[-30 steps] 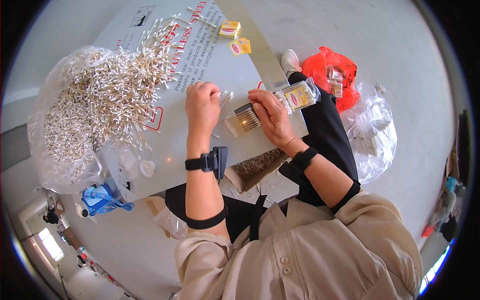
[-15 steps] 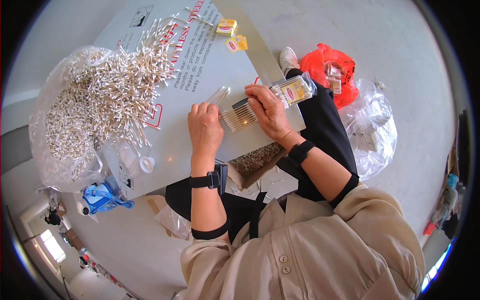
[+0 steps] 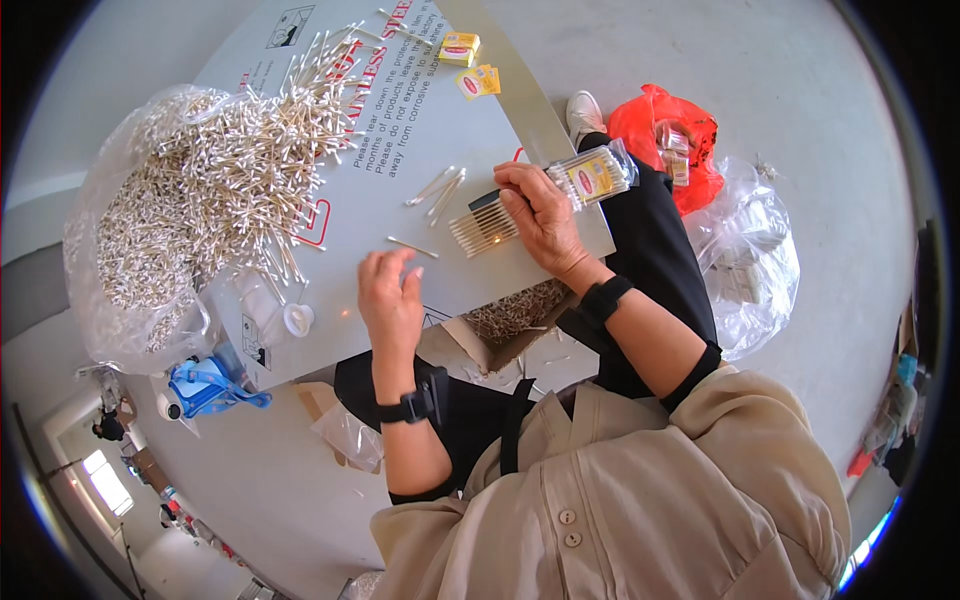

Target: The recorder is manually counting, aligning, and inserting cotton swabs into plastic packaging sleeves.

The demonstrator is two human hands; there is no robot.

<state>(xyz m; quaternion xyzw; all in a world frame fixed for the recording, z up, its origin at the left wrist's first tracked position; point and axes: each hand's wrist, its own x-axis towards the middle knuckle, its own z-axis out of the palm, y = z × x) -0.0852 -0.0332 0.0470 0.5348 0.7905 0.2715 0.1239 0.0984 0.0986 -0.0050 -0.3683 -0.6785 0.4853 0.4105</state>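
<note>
My right hand (image 3: 546, 217) is curled over a flat row of cotton swabs (image 3: 482, 231) on the table, near its right edge. A dark strip (image 3: 487, 199) shows at the row's far side. Beyond that hand lies a clear packet of swabs with a yellow label (image 3: 592, 178), jutting past the table edge. My left hand (image 3: 390, 290) is off to the left, fingers apart, with nothing visible in it. By its fingertips is a single cotton swab (image 3: 413, 246). A few loose swabs (image 3: 446, 194) lie farther off, left of the row.
A big clear bag spilling swabs (image 3: 210, 200) covers the table's left. Yellow cards (image 3: 478, 81) and a small yellow box (image 3: 459, 48) lie at the far edge. Below the table sits a cardboard box of swabs (image 3: 500, 325). Red (image 3: 655, 140) and clear bags (image 3: 745, 265) are on the floor.
My left hand has drawn back left and toward me, and its fingers have parted. A single swab now shows on the table near where it was. The right hand has hardly moved.
</note>
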